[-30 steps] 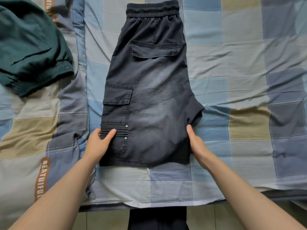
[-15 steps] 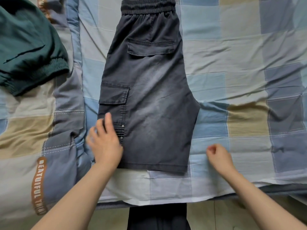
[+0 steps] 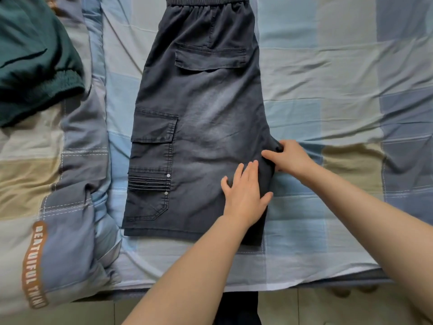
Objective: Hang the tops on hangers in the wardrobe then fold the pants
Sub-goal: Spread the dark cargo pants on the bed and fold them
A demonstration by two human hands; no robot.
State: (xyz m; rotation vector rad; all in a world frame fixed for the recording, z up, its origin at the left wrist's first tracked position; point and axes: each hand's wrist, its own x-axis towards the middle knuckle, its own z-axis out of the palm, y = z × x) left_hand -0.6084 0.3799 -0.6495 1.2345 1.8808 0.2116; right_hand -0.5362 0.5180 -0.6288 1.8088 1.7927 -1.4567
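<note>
Pin the faded black cargo shorts (image 3: 199,127) with your flat, spread left hand (image 3: 244,195); your right hand (image 3: 290,158) seemingly pinches their crotch point, tuck it inward

Dark grey cargo shorts (image 3: 194,127) lie mid-bed (image 3: 328,66), waistband at the far edge; a green elastic-hemmed garment (image 3: 35,57) sits in the far-left corner, well apart.
</note>
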